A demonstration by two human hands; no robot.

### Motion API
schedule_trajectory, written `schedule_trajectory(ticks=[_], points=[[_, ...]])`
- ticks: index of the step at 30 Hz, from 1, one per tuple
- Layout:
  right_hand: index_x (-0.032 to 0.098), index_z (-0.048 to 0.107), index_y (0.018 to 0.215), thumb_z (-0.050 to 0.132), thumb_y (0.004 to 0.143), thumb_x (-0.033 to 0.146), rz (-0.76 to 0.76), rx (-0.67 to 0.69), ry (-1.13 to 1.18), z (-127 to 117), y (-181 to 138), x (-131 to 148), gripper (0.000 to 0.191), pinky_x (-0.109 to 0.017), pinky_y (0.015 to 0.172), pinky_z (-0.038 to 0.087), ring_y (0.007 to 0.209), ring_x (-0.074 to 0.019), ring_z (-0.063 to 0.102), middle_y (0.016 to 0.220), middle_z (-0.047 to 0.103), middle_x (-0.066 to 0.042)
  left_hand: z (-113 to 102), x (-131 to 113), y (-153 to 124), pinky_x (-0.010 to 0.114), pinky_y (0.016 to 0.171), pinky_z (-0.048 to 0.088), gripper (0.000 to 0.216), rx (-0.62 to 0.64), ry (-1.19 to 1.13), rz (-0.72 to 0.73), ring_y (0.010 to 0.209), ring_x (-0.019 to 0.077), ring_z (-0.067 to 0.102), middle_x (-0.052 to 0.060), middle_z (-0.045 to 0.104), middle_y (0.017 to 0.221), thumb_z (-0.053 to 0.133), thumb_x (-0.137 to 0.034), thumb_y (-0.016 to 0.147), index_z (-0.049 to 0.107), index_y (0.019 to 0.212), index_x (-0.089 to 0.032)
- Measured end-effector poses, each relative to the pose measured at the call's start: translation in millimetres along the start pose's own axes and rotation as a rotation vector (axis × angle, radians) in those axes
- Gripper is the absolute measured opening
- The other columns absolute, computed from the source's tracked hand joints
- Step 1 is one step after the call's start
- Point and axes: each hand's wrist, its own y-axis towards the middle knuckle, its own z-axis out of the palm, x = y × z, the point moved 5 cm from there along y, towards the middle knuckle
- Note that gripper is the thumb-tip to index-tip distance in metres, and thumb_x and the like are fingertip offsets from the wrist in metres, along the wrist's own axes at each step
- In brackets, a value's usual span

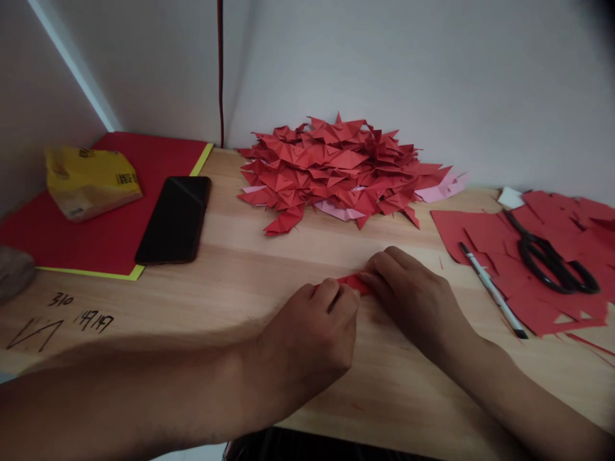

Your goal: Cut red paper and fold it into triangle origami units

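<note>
Between my two hands is a small piece of folded red paper, low over the wooden table. My left hand is closed on its left end, with the fingers curled. At the other end, my right hand pinches the paper, fingertips close to those of the left. Most of the piece is hidden behind the fingers. Beyond the hands lies a large heap of folded red paper pieces with pointed corners, a few pink ones among them.
At right, black-handled scissors rest on cut red paper sheets, beside a white pen. At left, a black phone and a yellow packet lie on red and yellow sheets. Handwriting marks the wooden tabletop. A wall stands behind.
</note>
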Motion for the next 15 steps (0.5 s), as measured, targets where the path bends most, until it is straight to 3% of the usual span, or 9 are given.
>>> schedule_trajectory(ticks=[5, 15], points=[[0.02, 0.052, 0.077, 0.044, 0.098, 0.035, 0.016, -0.007, 0.006, -0.9, 0.8, 0.4, 0.027, -0.025, 0.052, 0.036, 0.065, -0.0145, 0.054, 0.076, 0.056, -0.002, 1.5, -0.1, -0.2, 0.032, 0.06, 0.047, 0.023, 0.003, -0.004, -0.014, 0.082, 0.021, 0.053, 0.012, 0.062, 0.099, 0.046, -0.01, 0.09, 0.064, 0.105, -0.005], [0.021, 0.048, 0.077, 0.046, 0.096, 0.037, 0.051, -0.004, 0.009, -3.2, 2.3, -0.2, 0.025, -0.026, 0.052, 0.036, 0.066, -0.0152, 0.055, 0.077, 0.057, -0.002, -3.1, -3.2, 0.4, 0.033, 0.063, 0.049, 0.03, -0.005, 0.037, 0.005, 0.09, 0.0238, 0.058, 0.02, 0.062, 0.12, 0.042, -0.01, 0.09, 0.066, 0.108, -0.003]])
